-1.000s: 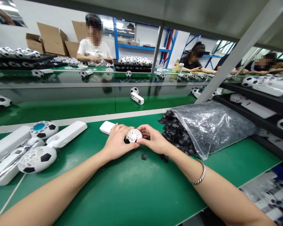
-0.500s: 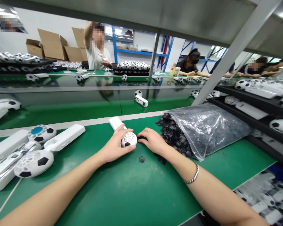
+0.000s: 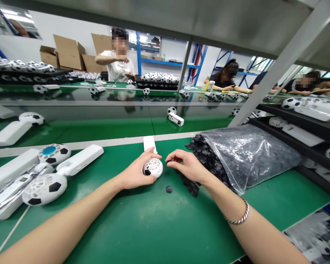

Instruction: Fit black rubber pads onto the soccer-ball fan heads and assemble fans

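My left hand (image 3: 136,170) is wrapped round the round head of a white handheld fan with a football pattern (image 3: 154,168). Its white handle points away from me, toward the belt. Just right of the fan, my right hand (image 3: 187,165) is closed in a pinch on a small black piece (image 3: 169,162), apart from the fan head. One loose black pentagon piece (image 3: 169,189) lies on the green table (image 3: 143,227) below the hands. More black pieces (image 3: 209,154) spill from the mouth of a clear plastic bag (image 3: 253,154) beside my right wrist.
Several football fans (image 3: 45,189) lie at the left. Beyond the table edge runs a green conveyor belt (image 3: 121,121) carrying fans. Black trays of fans (image 3: 294,135) are stacked at the right, near a slanted metal post (image 3: 280,62). Co-workers sit or stand across the belt.
My right hand has drawn slightly away from the fan, and a black piece now shows in its fingertips. The fan has turned so its handle points straighter away. The view has shifted a little.
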Tool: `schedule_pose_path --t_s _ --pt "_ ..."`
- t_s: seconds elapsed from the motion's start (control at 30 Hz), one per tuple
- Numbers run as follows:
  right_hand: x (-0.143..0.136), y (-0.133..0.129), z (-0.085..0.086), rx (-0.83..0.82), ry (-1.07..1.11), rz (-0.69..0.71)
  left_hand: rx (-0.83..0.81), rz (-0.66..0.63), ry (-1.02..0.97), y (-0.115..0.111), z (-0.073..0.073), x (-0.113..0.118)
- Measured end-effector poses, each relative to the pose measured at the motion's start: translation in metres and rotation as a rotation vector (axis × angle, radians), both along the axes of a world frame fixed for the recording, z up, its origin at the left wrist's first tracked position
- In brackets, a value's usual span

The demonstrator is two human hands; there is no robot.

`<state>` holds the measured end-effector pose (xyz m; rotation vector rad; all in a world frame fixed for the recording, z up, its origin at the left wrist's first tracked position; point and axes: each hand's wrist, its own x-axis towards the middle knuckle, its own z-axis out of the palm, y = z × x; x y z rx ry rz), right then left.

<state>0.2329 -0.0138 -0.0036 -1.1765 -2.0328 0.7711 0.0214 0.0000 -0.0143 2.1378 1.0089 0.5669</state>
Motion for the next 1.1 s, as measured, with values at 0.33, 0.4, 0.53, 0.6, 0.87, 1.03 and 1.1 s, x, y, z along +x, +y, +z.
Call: schedule_pose_path --t_s 0.33,0.4,0.53,0.6,0.87,1.03,1.1 --pt "-0.007 -0.014 0.011 0.142 -0.160 0.140 0.000 -0.132 -0.019 -0.001 0.003 -0.002" --pt "-0.005 -0.014 0.013 0.145 -0.170 0.150 -0.017 -0.128 -0.013 0.000 0.002 -0.002" --pt "-0.002 -0.013 0.016 0.159 -0.143 0.155 -0.030 -0.126 0.007 0.000 0.003 -0.002" --pt "-0.002 -0.013 0.016 0.142 -0.109 0.142 -0.035 -0.114 0.015 -0.001 0.004 -0.002" --pt "-0.010 -0.017 0.008 0.054 0.011 0.193 -0.012 -0.103 -0.009 -0.002 0.004 0.000" --pt "-0.015 -0.013 -0.001 0.032 0.073 0.142 0.009 -0.068 -0.021 -0.002 0.000 0.002" --pt "-0.015 -0.011 -0.003 0.000 0.104 0.130 0.018 -0.058 -0.028 -0.003 -0.001 0.003"
